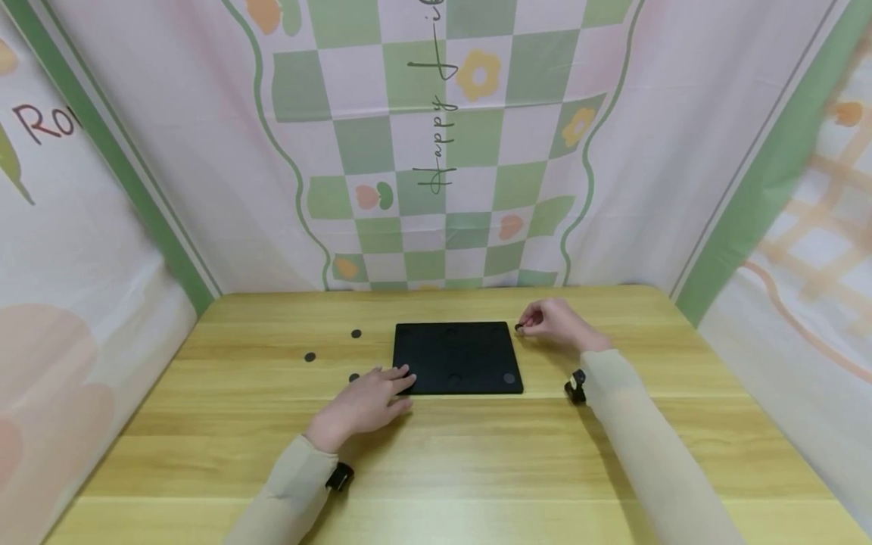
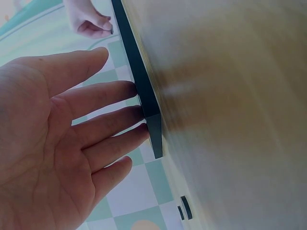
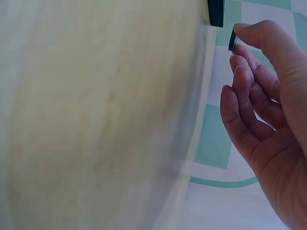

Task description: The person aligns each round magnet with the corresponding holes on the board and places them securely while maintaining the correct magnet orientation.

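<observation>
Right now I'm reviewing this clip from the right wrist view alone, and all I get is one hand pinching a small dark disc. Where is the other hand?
Observer: The left hand rests its fingertips on the black board, by its near-left corner.
Operator: My view catches just a bit of that board. Which corner is the pinched disc beside?
Observer: The far-right corner; the right hand holds it just outside there.
Operator: Any more discs lying on the table?
Observer: Yes, three dark discs lie to the left of the board, one partly hidden by the left hand.
</observation>
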`<state>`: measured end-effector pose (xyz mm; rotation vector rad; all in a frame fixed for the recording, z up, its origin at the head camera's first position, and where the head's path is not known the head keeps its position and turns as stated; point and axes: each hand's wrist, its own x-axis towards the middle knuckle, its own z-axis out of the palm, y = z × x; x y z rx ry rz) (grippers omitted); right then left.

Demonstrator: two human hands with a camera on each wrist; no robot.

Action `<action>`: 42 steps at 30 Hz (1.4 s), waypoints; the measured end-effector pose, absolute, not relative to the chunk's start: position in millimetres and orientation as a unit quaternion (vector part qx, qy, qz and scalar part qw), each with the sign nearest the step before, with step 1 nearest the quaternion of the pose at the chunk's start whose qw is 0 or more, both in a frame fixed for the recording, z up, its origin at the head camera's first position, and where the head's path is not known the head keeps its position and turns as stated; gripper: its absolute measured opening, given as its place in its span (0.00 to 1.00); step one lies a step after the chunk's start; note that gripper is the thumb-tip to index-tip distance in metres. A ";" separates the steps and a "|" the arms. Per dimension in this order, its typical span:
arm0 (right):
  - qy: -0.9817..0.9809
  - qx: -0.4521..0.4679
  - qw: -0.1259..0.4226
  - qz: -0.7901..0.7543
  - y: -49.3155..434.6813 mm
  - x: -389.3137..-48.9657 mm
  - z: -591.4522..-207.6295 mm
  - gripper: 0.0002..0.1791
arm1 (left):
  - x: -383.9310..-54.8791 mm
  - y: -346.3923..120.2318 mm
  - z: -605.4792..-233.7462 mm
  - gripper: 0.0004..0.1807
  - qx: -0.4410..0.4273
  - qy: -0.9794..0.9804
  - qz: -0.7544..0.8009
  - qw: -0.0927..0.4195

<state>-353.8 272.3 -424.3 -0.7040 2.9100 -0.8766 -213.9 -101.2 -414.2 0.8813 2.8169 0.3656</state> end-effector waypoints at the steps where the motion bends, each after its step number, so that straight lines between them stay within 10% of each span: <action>1: 0.932 -0.226 0.012 -0.282 272.0 -354.1 -424.4 0.07 | -214.0 -101.2 -414.1 0.26 0.296 0.944 0.122 0.084; 42: 0.929 -0.240 0.026 -0.280 253.3 -357.5 -421.6 0.05 | -216.4 -102.4 -416.9 0.26 0.291 0.945 0.123 0.089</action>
